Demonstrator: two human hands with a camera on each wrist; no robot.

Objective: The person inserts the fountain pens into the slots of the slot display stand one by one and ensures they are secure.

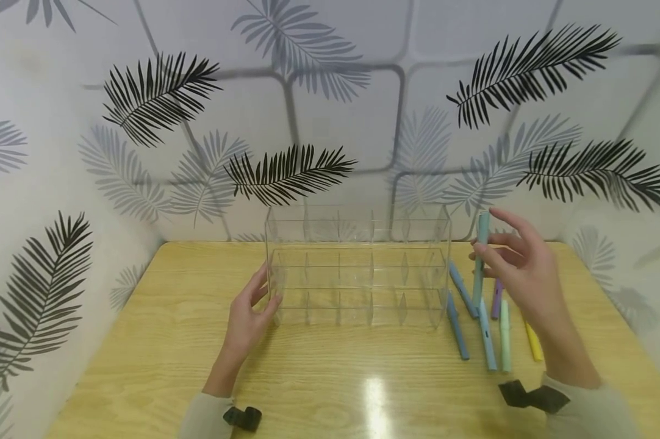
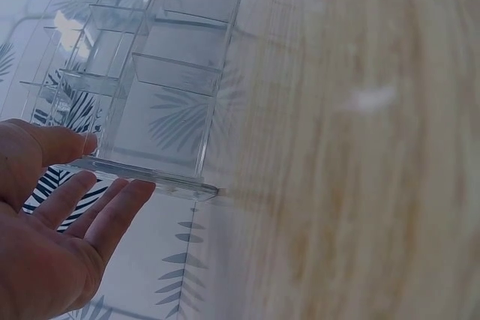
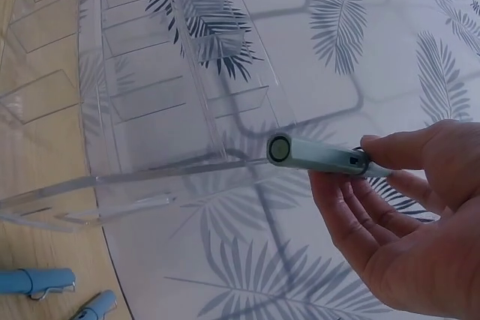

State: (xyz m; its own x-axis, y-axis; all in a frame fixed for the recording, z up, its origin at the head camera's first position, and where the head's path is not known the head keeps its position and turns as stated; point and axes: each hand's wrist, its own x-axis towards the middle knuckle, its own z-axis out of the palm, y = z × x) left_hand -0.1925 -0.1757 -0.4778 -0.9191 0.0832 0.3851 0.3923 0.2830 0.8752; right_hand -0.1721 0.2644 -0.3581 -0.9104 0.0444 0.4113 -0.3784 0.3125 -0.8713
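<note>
A clear acrylic organizer (image 1: 357,289) with several small compartments in stepped rows stands on the table. At its left end my left hand (image 1: 247,320) grips the side panel, thumb at the front edge and fingers along the outer face, as the left wrist view shows. My right hand (image 1: 530,277) pinches a pale teal capped pen (image 1: 480,259) between thumb and fingers, just beyond the organizer's right end. In the head view this pen is held nearly upright; in the right wrist view its round end (image 3: 280,149) faces the organizer.
Below the right hand lie two darker blue pens (image 1: 458,329), a light blue pen (image 1: 487,341), a light green pen (image 1: 505,338), a purple pen (image 1: 497,302) and a yellow pen (image 1: 533,341). A leaf-patterned backdrop (image 1: 341,122) rises behind the wooden table (image 1: 319,378).
</note>
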